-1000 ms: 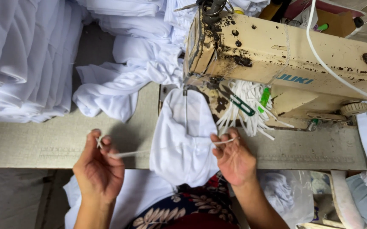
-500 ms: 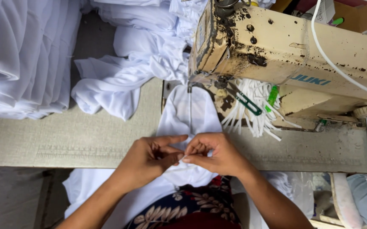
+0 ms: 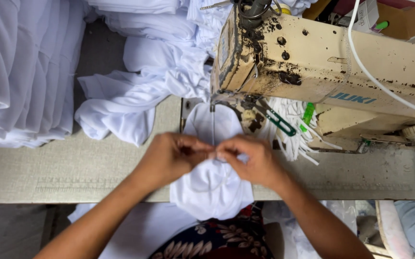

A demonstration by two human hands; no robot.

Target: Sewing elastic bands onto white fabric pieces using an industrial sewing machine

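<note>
On the grey woven desk (image 3: pixel 73 168) before the stained cream sewing machine (image 3: pixel 313 62), the left hand (image 3: pixel 171 156) and right hand (image 3: pixel 250 160), spread apart a second ago, now meet, pinching the small white fabric piece (image 3: pixel 212 187) below the needle.

A small white fabric piece (image 3: pixel 211 184) lies bunched and rounded on the table just in front of the sewing machine (image 3: pixel 313 67), its far end running up under the machine's needle. Its near edge droops over the table's front edge. A thin white elastic strip (image 3: pixel 215 156) sits pinched on top of it, directly below the needle.
</note>
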